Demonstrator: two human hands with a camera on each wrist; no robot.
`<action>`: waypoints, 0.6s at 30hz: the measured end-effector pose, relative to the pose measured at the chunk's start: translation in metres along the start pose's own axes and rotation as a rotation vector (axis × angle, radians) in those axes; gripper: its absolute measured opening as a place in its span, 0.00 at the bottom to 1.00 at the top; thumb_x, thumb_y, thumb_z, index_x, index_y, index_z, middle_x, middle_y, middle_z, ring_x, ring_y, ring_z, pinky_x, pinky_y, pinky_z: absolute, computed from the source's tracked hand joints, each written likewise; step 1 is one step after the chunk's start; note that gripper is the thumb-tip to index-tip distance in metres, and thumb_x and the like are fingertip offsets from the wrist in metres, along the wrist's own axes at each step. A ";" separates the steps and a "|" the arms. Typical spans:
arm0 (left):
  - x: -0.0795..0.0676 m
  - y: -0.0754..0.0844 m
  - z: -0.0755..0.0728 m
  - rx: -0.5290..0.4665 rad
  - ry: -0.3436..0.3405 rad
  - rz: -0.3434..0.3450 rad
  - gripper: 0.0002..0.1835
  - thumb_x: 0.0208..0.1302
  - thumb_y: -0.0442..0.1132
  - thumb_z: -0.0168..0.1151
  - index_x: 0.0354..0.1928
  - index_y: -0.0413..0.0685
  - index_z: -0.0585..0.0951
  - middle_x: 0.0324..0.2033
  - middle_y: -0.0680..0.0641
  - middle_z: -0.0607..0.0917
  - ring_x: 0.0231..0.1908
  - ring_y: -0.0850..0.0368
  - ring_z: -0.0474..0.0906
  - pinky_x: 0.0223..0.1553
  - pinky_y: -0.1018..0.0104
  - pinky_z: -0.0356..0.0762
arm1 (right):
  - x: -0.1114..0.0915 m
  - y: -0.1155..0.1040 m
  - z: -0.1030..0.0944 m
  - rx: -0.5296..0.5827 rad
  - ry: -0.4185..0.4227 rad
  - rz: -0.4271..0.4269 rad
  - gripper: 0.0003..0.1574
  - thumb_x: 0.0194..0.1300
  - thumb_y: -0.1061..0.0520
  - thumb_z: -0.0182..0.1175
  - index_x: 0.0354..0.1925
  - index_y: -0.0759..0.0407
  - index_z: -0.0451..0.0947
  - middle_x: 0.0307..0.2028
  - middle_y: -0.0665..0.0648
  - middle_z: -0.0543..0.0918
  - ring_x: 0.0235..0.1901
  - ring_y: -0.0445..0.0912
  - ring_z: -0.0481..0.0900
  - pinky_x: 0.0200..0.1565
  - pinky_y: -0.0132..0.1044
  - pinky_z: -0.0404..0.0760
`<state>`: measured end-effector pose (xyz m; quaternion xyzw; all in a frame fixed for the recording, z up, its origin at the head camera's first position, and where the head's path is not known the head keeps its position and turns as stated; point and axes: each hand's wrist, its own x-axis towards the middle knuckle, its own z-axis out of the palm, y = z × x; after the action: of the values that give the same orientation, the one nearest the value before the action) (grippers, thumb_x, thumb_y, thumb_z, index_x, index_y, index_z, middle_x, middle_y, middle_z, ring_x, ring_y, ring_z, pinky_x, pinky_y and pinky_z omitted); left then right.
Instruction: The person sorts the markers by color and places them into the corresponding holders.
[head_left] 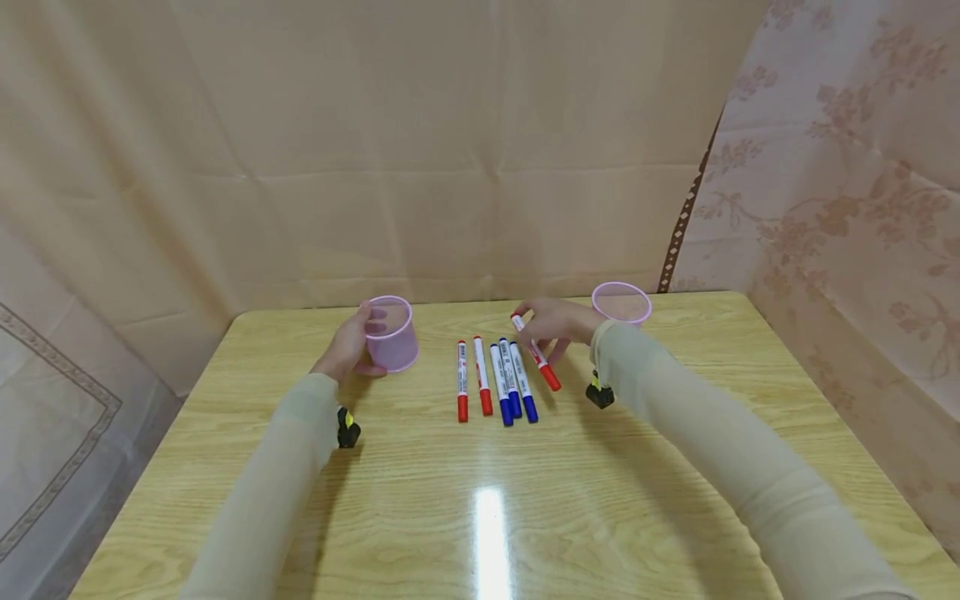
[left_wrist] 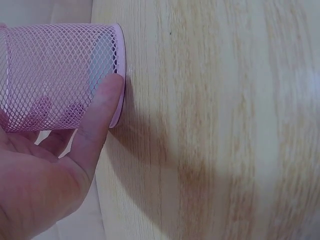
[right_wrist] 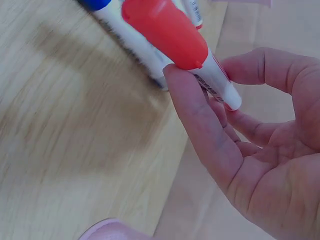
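Note:
My left hand [head_left: 347, 343] grips a pink mesh pen cup [head_left: 395, 350] that stands upright on the table. In the left wrist view the thumb [left_wrist: 97, 112] lies along the cup's side down to its base rim, and the other fingers reach round behind the mesh. With the right hand [head_left: 561, 320] I pinch a red-capped white marker [head_left: 551, 377] between thumb and fingers, tilted cap-down close over the table. Left of it lie several markers: blue-capped ones [head_left: 510, 379] side by side, then two red-capped ones [head_left: 482, 375].
A second pink mesh cup [head_left: 622, 303] stands behind my right wrist, its lower part hidden by the sleeve. The wood-grain table [head_left: 420, 500] ends at the back against a beige curtain [head_left: 450, 167]. Floral cloth [head_left: 847, 208] hangs on the right.

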<state>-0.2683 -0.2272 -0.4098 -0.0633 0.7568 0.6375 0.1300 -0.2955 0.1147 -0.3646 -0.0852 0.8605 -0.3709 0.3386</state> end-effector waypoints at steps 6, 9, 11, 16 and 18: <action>0.001 0.002 0.000 0.021 0.005 -0.005 0.35 0.73 0.62 0.24 0.69 0.46 0.60 0.68 0.39 0.60 0.66 0.38 0.54 0.40 0.37 0.77 | -0.001 -0.020 0.002 0.042 -0.003 -0.029 0.43 0.58 0.60 0.62 0.68 0.56 0.54 0.51 0.70 0.75 0.46 0.61 0.78 0.33 0.49 0.84; 0.002 0.002 -0.001 0.025 0.008 -0.009 0.35 0.73 0.62 0.24 0.69 0.46 0.60 0.68 0.39 0.60 0.66 0.38 0.54 0.40 0.38 0.77 | 0.000 -0.029 0.003 0.056 -0.005 -0.057 0.43 0.59 0.61 0.61 0.68 0.57 0.54 0.52 0.70 0.75 0.46 0.62 0.78 0.33 0.50 0.84; 0.002 0.002 -0.001 0.022 0.008 -0.009 0.34 0.74 0.61 0.24 0.68 0.46 0.61 0.68 0.39 0.61 0.65 0.38 0.55 0.40 0.39 0.78 | 0.001 -0.035 0.004 0.072 -0.009 -0.081 0.43 0.58 0.62 0.60 0.68 0.58 0.54 0.53 0.69 0.74 0.47 0.63 0.78 0.32 0.50 0.84; 0.003 0.001 -0.001 0.021 0.008 -0.007 0.34 0.73 0.61 0.24 0.68 0.46 0.61 0.67 0.39 0.61 0.64 0.37 0.57 0.38 0.41 0.79 | 0.003 -0.049 0.007 0.091 -0.006 -0.151 0.41 0.58 0.62 0.60 0.67 0.56 0.56 0.51 0.65 0.75 0.46 0.62 0.78 0.31 0.50 0.84; 0.004 0.000 -0.001 0.026 0.010 -0.007 0.35 0.73 0.62 0.24 0.68 0.46 0.61 0.67 0.39 0.61 0.64 0.37 0.57 0.38 0.42 0.79 | 0.003 -0.055 0.011 0.088 0.000 -0.173 0.41 0.59 0.61 0.60 0.67 0.55 0.57 0.51 0.63 0.75 0.44 0.60 0.79 0.31 0.50 0.84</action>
<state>-0.2719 -0.2282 -0.4109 -0.0675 0.7653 0.6269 0.1290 -0.2964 0.0684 -0.3328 -0.1442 0.8330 -0.4361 0.3086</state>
